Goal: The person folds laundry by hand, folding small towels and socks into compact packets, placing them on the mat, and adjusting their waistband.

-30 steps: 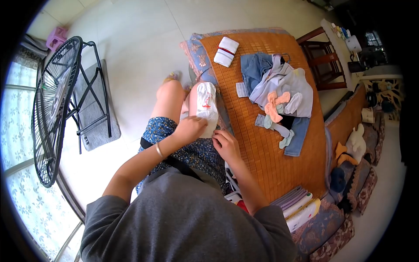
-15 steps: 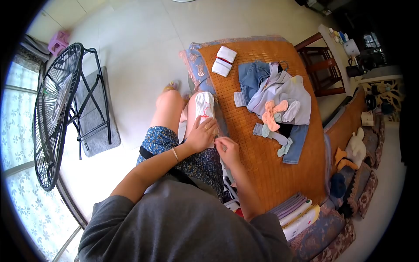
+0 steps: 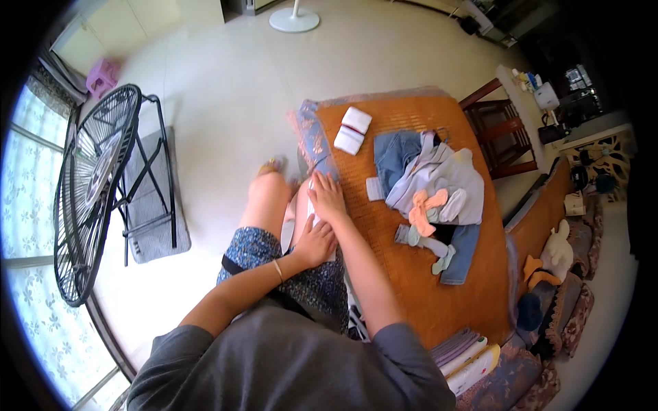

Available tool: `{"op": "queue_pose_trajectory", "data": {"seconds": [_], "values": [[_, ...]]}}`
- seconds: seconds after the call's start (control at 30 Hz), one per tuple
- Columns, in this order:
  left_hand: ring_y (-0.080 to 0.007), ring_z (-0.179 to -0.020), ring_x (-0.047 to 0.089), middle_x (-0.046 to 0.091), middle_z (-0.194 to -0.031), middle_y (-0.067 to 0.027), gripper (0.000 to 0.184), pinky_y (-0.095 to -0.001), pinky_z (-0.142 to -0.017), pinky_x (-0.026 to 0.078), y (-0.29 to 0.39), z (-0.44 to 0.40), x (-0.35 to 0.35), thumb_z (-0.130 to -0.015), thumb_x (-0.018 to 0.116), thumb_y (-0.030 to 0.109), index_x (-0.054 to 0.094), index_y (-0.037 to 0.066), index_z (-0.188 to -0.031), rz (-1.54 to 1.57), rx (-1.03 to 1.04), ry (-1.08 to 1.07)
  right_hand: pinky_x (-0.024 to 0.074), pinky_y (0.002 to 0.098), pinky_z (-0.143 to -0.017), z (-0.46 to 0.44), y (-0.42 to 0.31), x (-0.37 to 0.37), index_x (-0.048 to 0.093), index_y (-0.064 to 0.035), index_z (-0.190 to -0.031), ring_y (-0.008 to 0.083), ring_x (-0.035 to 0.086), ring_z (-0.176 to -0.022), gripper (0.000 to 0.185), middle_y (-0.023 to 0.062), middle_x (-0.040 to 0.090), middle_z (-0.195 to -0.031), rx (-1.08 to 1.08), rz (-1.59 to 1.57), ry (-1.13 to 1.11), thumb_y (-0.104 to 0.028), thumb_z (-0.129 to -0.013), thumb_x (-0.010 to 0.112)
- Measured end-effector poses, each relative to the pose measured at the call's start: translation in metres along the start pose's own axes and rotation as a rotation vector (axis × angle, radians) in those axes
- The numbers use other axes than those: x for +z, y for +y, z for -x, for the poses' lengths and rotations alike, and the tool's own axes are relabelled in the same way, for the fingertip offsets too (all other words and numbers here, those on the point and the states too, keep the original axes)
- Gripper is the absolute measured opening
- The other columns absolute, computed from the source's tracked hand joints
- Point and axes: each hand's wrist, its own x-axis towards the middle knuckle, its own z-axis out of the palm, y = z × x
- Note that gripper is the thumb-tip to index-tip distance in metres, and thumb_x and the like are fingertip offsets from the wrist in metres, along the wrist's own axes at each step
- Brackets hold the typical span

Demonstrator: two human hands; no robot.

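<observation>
A narrow white cloth (image 3: 310,206) lies lengthwise on the person's right-hand thigh, mostly covered by both hands. My left hand (image 3: 316,244) rests flat on its near part, fingers spread toward the knee. Farther along, my right hand (image 3: 327,197) lies on the cloth close to the knee, its fingers apart. On the orange mat (image 3: 384,294) beside the leg sit a folded white bundle with a dark red band (image 3: 354,130) and a heap of clothes (image 3: 439,177) with jeans (image 3: 462,253), and peach socks (image 3: 423,211) on top.
A black round folding chair (image 3: 96,185) stands at the left on a grey mat (image 3: 156,229). Folded cloths (image 3: 466,359) lie at the mat's near edge. A wooden chair (image 3: 504,137) stands beyond, and cushions and plush toys (image 3: 558,248) are at the right.
My right hand has moved forward from beside the cloth onto it near the knee. My left hand has flattened on its near part. The view has tilted up, showing more floor.
</observation>
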Motion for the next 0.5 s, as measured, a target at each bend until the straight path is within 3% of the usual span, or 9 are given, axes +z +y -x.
{"op": "queue_pose_trajectory", "data": {"seconds": [0.17,0.23,0.47,0.5], "values": [[-0.0241,-0.124,0.039,0.052,-0.122,-0.0092,0.035,-0.054,-0.108,0.015,-0.003,0.003,0.012,-0.084,0.052,0.028,0.058,0.005,-0.11,-0.077,0.009,-0.004,0.0253,0.049,-0.105,-0.013,0.001,0.002,0.039,-0.0126,-0.135,0.0349,0.031,-0.131,0.051,0.0116,0.039,-0.139,0.099,0.005,0.06,-0.04,-0.093,0.039],[-0.0237,-0.125,0.038,0.052,-0.124,-0.0089,0.035,-0.0541,-0.108,0.014,-0.004,0.003,0.013,-0.085,0.051,0.028,0.058,0.005,-0.111,-0.096,0.018,0.011,0.0252,0.0495,-0.105,-0.015,-0.002,-0.001,0.042,-0.0131,-0.134,0.0362,0.032,-0.13,0.05,0.0133,0.041,-0.138,0.158,-0.019,-0.017,-0.041,-0.093,0.039],[-0.0233,-0.125,0.038,0.054,-0.122,-0.0085,0.039,-0.0528,-0.108,0.013,-0.001,0.006,0.015,-0.087,0.047,0.031,0.057,0.006,-0.114,-0.051,0.003,0.077,0.0258,0.0484,-0.105,-0.011,-0.006,-0.014,0.04,-0.0061,-0.134,0.037,0.032,-0.13,0.052,0.0154,0.039,-0.139,-0.017,-0.007,0.02,-0.039,-0.094,0.039],[-0.0237,-0.123,0.04,0.055,-0.12,-0.0086,0.038,-0.0529,-0.108,0.013,-0.001,0.006,0.014,-0.087,0.048,0.031,0.057,0.006,-0.114,-0.054,-0.02,-0.021,0.0253,0.0496,-0.105,-0.005,-0.006,-0.001,0.038,-0.0054,-0.135,0.0359,0.032,-0.13,0.053,0.0152,0.039,-0.139,-0.031,-0.027,0.036,-0.039,-0.094,0.04]]}}
